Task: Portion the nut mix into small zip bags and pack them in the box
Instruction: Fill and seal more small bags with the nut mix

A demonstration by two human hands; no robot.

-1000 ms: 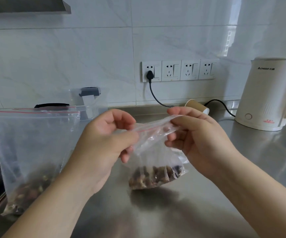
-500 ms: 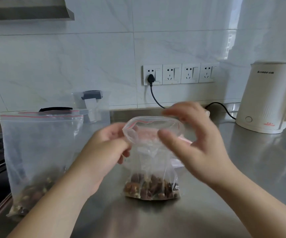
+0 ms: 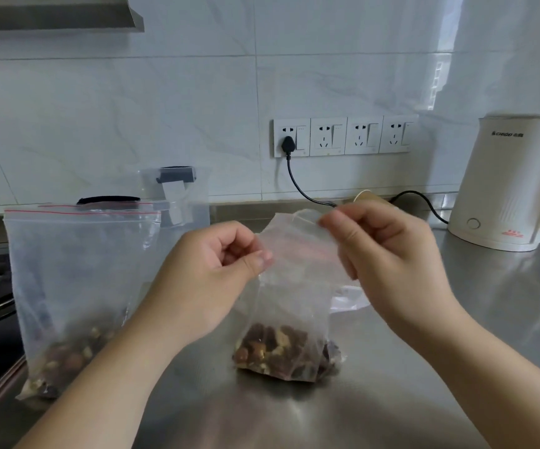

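Fingers of left hand [image 3: 210,280] curled, thumb and forefinger pinching left top edge of small zip bag [image 3: 294,286]. Right hand [image 3: 388,264] curled likewise, pinching right top corner. Below both sets of fingers, bag upright on steel counter [image 3: 456,335], nut mix [image 3: 281,351] in its bottom. Left of left fingers, large zip bag [image 3: 77,286] of nuts; behind it, clear box [image 3: 178,196]. Right of right fingers, white kettle [image 3: 514,183]. Beyond, 4 wall sockets [image 3: 343,136].

The small zip bag [image 3: 289,306] stands on the counter [image 3: 488,319], large bag [image 3: 77,286] left, kettle [image 3: 517,183] behind right.
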